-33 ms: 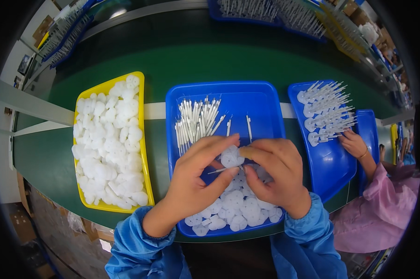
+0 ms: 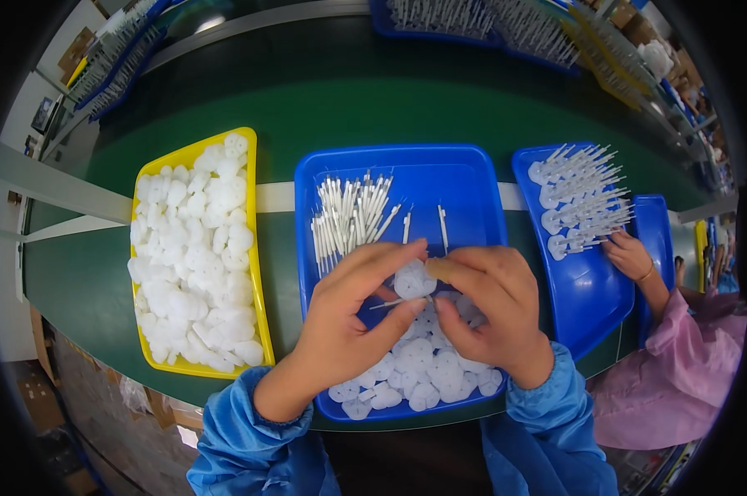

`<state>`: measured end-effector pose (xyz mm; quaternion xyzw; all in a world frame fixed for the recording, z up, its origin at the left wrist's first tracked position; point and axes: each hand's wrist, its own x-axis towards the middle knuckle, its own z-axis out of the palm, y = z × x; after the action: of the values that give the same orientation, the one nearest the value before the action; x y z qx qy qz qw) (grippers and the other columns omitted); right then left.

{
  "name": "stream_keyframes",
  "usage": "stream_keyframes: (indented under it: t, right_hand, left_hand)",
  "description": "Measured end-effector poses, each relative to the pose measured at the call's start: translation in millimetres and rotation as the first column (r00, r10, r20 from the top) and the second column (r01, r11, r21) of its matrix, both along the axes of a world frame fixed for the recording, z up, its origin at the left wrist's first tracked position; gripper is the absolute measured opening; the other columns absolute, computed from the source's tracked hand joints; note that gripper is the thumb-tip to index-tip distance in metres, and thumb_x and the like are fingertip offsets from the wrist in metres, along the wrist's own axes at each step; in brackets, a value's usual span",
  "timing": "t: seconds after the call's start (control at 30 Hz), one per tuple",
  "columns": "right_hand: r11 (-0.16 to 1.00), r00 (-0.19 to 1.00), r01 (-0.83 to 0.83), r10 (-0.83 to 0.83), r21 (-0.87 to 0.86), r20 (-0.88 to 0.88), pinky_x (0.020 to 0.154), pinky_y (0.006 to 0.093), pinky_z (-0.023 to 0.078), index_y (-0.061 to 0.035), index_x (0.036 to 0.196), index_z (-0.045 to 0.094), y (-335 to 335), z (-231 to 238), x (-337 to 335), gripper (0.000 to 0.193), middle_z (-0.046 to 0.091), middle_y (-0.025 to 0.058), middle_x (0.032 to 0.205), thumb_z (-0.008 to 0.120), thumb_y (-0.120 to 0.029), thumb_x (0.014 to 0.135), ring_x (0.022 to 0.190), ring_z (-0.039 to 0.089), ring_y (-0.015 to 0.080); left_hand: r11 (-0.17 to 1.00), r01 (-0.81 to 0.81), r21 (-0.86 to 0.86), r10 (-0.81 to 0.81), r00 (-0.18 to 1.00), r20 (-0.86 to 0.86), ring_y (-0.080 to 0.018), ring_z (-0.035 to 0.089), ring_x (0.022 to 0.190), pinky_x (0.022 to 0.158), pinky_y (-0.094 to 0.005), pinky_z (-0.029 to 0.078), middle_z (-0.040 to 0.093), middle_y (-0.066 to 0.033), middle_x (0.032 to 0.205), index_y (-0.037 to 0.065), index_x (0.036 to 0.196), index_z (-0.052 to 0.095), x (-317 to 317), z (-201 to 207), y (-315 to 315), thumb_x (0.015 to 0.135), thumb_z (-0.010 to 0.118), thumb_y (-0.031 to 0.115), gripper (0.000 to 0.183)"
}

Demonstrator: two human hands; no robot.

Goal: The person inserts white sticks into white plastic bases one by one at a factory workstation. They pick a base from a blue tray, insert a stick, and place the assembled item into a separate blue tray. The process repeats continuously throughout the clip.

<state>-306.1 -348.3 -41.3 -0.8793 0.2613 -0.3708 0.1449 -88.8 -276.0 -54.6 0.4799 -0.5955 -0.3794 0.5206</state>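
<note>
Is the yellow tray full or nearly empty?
Full: the yellow tray is heaped with white discs from end to end, hiding almost all of its floor.

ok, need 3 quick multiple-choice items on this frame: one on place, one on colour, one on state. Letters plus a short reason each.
1. Where do the loose white pins lie?
A. Yellow tray
B. Far part of the middle blue tray
C. On the green table

2. What colour is the tray at the person's left, full of white discs?
A. Yellow
B. Red
C. Blue

3. What are the left hand and right hand doing?
A. Resting flat on the table
B. Both empty, raised
C. Pinching a white disc and a thin pin between them

Answers: 1 B, the pins are bunched at that tray's far end. 2 A, its rim is yellow. 3 C, the fingertips meet on the disc over the tray.
</note>
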Motion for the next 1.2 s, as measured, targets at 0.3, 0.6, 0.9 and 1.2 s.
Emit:
stream_keyframes:
  t: [0.3,0.6,0.9,1.2]
  right_hand:
    - [0.998,0.996,-0.068,0.068,-0.010,-0.064,0.086,0.0407,0.055,-0.0155,0.109,0.085,3,7,-19,0.035,0.077,0.0042,0.113,0.087,-0.010,0.075,0.101,0.074,0.0248]
    - [0.998,0.887,0.063,-0.069,-0.029,-0.457,0.082,0.0421,0.052,-0.0132,0.103,0.081,3,5,18,0.023,0.076,0.0025,0.101,0.087,-0.013,0.081,0.088,0.072,0.0241]
    - [0.915,0.994,0.002,-0.047,0.403,0.100,0.074,0.0301,0.061,-0.0024,0.111,0.082,-9,15,3,0.028,0.073,0.0100,0.104,0.081,0.008,0.085,0.089,0.074,0.0180]
    - [0.949,0.997,0.044,-0.063,0.311,0.054,0.054,0.0298,0.053,-0.0056,0.111,0.084,0,0,2,0.025,0.079,0.0077,0.089,0.090,-0.002,0.087,0.057,0.067,0.0144]
  left_hand:
    - [0.996,-0.086,-0.005,0.085,0.991,-0.099,-0.0196,0.072,0.111,0.082,-0.0277,0.063,0.069,-0.0139,0.141,0.003,0.143,0.076,5,-4,1,0.098,0.078,-0.004,0.046]
    - [0.965,-0.185,0.186,0.247,0.882,-0.402,-0.0104,0.069,0.103,0.080,-0.0223,0.060,0.068,-0.0100,0.134,0.001,0.141,0.076,4,-2,5,0.109,0.071,0.003,0.032]
    - [0.984,-0.113,0.138,0.141,0.968,-0.207,-0.0122,0.067,0.103,0.085,-0.0239,0.061,0.062,-0.0094,0.131,0.006,0.150,0.071,4,-10,1,0.100,0.062,-0.014,0.054]
    - [0.994,-0.085,0.067,0.093,0.989,-0.119,-0.0163,0.067,0.105,0.083,-0.0249,0.064,0.063,-0.0109,0.123,0.005,0.149,0.072,0,-6,0,0.088,0.071,-0.018,0.066]
